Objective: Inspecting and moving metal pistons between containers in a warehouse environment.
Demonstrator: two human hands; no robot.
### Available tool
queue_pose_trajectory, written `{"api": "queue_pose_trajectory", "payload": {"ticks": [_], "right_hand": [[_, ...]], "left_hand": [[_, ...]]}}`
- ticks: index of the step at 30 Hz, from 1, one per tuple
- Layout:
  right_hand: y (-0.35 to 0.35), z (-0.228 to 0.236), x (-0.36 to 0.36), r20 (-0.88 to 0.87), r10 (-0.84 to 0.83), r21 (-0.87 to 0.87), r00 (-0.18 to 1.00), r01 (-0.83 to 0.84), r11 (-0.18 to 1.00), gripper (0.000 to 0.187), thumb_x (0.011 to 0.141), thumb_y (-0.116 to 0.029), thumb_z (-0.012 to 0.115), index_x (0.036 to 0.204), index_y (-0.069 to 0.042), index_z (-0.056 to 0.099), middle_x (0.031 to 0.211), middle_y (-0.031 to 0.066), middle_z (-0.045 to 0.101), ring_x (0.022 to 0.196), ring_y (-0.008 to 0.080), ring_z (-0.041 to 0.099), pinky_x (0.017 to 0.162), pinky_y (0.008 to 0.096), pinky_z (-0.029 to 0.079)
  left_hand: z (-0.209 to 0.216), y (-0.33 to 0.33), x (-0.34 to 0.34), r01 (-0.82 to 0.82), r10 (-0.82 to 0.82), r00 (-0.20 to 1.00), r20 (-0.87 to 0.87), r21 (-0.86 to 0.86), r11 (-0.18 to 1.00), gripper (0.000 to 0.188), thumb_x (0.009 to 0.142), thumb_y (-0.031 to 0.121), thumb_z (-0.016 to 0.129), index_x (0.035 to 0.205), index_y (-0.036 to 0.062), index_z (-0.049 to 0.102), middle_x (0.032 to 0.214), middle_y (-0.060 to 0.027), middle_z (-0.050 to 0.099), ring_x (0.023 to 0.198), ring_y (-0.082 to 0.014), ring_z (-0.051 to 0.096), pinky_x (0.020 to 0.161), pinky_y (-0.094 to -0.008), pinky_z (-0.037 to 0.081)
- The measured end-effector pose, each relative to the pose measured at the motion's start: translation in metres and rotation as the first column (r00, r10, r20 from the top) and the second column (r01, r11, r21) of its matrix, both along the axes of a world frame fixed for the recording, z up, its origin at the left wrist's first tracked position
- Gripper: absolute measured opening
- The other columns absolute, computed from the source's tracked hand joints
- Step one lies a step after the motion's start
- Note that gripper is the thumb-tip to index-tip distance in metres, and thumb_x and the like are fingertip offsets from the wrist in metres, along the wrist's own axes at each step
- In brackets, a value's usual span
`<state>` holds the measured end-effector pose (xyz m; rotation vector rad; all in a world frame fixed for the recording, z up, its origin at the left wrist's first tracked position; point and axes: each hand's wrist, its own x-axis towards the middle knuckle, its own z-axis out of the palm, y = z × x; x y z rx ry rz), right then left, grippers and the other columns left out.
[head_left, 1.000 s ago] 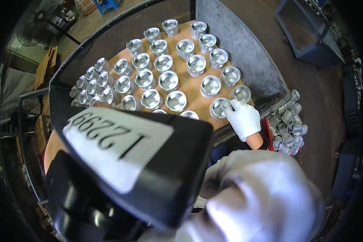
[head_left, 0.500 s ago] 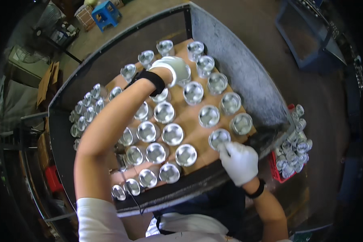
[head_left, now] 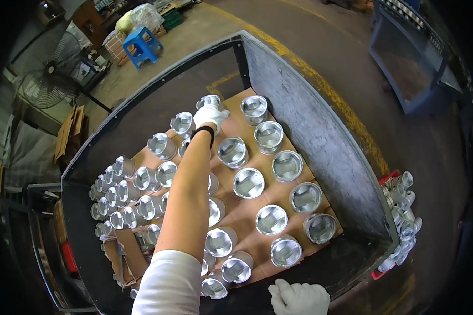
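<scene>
Silver metal pistons [head_left: 271, 220] stand upright in rows on a brown cardboard sheet [head_left: 231, 202] inside a deep dark metal bin. My left hand [head_left: 210, 115], in a white glove, reaches across to the far side. Its fingers close on a piston [head_left: 208, 100] in the back row, the thumb pointing out to the right. Part of that piston is hidden by the glove. My right hand [head_left: 300, 298], gloved too, is curled by the bin's near side, below the nearest piston [head_left: 286, 251] and apart from it. Nothing shows in its fingers. My left forearm covers several pistons in the middle.
The bin's grey side wall [head_left: 310, 115] rises on the right. Outside it, a red crate [head_left: 376, 274] holds heaped pistons. A torn cardboard piece [head_left: 131, 252] lies at the bin's left. Beyond stand a blue stool [head_left: 143, 46], a fan [head_left: 50, 68] and another metal bin [head_left: 412, 58].
The view has shifted. My left hand has moved farther back and left, from one piston to another in the back row. My right hand has let go of the near piston and drawn back.
</scene>
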<state>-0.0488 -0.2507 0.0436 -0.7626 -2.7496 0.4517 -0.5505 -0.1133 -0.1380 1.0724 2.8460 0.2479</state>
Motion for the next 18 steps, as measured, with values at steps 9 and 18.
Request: {"api": "queue_pose_trajectory", "payload": {"ticks": [9,18], "right_hand": [[0.007,0.002,-0.009,0.043,-0.012,-0.075,0.999,0.015,0.997,0.014,0.083,-0.023,0.074,0.092,-0.014,0.07,0.062,0.0001,0.049,0.056,0.0184,0.053,0.053,0.0345,0.042],[-0.009,0.004,-0.002,0.059,-0.029,0.006,0.998,0.028,1.0,0.012,0.083,-0.026,0.073,0.081,-0.016,0.066,0.063,0.0011,0.051,0.055,0.0208,0.054,0.052,0.036,0.043]], "left_hand": [[-0.068,0.001,-0.024,-0.149,0.127,0.985,0.114,0.221,0.964,0.051,0.087,0.029,0.065,0.135,0.018,0.053,0.133,-0.0198,0.057,0.115,-0.039,0.06,0.098,-0.0438,0.048],[-0.02,-0.031,0.033,-0.151,0.109,0.988,0.111,0.515,0.844,0.047,0.089,0.031,0.065,0.129,0.0062,0.056,0.132,-0.0276,0.051,0.119,-0.0454,0.052,0.102,-0.0475,0.043]]}}
